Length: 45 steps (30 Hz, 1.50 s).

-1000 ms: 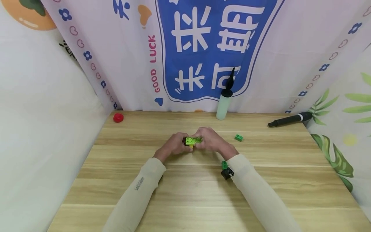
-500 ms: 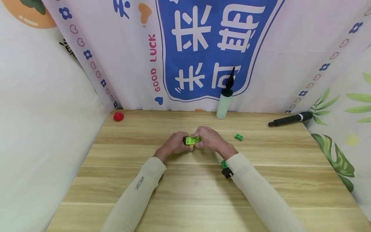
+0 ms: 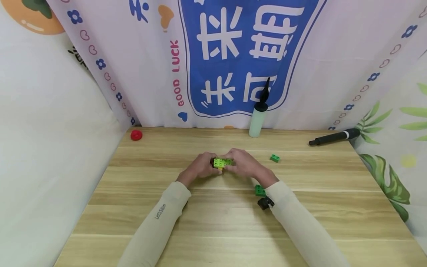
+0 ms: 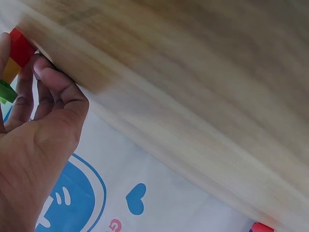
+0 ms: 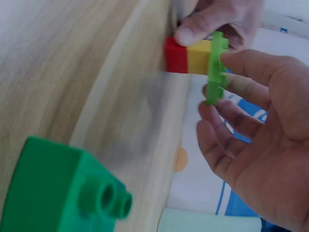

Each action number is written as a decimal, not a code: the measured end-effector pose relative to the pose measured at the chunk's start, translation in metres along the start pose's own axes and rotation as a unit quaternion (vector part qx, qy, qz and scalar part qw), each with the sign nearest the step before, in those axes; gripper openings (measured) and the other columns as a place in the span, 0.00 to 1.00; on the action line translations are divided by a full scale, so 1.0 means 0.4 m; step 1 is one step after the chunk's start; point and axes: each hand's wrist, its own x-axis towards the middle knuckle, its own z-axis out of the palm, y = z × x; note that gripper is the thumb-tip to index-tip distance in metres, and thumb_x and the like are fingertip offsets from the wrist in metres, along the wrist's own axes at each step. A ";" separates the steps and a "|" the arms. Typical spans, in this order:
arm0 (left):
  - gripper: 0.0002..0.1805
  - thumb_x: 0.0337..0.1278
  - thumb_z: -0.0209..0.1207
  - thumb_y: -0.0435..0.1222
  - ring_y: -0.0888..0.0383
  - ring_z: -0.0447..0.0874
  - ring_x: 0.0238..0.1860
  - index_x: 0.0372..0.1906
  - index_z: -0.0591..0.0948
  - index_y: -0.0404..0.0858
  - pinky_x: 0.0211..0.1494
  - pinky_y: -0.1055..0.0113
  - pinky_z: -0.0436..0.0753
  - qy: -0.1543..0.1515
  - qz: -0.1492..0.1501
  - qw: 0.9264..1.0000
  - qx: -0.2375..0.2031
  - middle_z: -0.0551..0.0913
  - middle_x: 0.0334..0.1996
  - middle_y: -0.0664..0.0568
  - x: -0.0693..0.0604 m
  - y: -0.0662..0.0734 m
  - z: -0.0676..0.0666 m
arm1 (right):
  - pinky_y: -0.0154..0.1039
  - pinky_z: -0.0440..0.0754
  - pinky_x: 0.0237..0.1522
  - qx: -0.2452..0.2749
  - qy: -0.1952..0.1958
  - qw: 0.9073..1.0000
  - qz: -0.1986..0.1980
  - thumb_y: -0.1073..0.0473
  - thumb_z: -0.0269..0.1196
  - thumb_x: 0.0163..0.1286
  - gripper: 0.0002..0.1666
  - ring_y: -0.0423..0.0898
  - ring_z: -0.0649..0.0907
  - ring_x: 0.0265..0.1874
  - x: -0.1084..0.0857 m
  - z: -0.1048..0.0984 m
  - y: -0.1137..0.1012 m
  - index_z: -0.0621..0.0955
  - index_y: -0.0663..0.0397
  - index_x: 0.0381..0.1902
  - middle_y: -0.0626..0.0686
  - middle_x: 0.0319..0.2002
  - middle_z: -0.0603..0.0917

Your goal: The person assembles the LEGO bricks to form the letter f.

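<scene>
A small stack of toy building bricks stands mid-table between both hands: a red brick point(image 5: 176, 55) at the bottom, a yellow brick point(image 5: 199, 57) on it, and a long light green brick point(image 3: 219, 163) across the top. My left hand point(image 3: 202, 165) grips the stack low down, its thumb lying on the red brick in the right wrist view. Loosely curled about the overhanging right end of the light green brick is my right hand point(image 3: 245, 163), the thumb at the studded face and fingertips behind. A dark green brick point(image 3: 260, 190) lies beside the right cuff.
Farther right sits another green brick point(image 3: 275, 158). At the back stand a pale green pump point(image 3: 257, 120) with a black nozzle and, at the left corner, a red round object point(image 3: 136, 135). A black rod-like tool point(image 3: 333, 138) lies near the right edge. A printed cloth hangs behind.
My right hand has loosened a little and shifted slightly right and nearer, uncovering more of the dark green brick by the cuff. My left hand and the stack stay put.
</scene>
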 end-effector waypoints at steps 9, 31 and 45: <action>0.24 0.61 0.78 0.42 0.55 0.79 0.45 0.57 0.85 0.38 0.54 0.60 0.80 -0.009 -0.012 1.000 0.004 0.86 0.45 0.51 -0.004 0.003 -0.002 | 0.57 0.85 0.62 0.066 0.042 0.996 0.050 0.63 0.65 0.78 0.22 0.60 0.85 0.61 -0.108 -0.066 0.089 0.82 0.60 0.68 0.62 0.63 0.85; 0.27 0.61 0.77 0.42 0.54 0.80 0.47 0.61 0.84 0.38 0.58 0.58 0.80 -0.011 -0.028 1.000 -0.002 0.86 0.48 0.50 -0.007 0.005 0.001 | 0.60 0.86 0.58 0.086 0.110 0.981 0.134 0.72 0.67 0.73 0.22 0.64 0.87 0.56 -0.257 -0.099 0.328 0.83 0.63 0.64 0.69 0.62 0.84; 0.24 0.62 0.77 0.42 0.54 0.80 0.47 0.59 0.84 0.38 0.57 0.59 0.80 -0.010 -0.030 0.999 -0.001 0.86 0.47 0.50 -0.012 0.011 0.000 | 0.47 0.88 0.51 0.074 0.136 0.975 0.157 0.63 0.72 0.73 0.17 0.56 0.89 0.48 -0.261 -0.075 0.329 0.84 0.63 0.56 0.63 0.48 0.89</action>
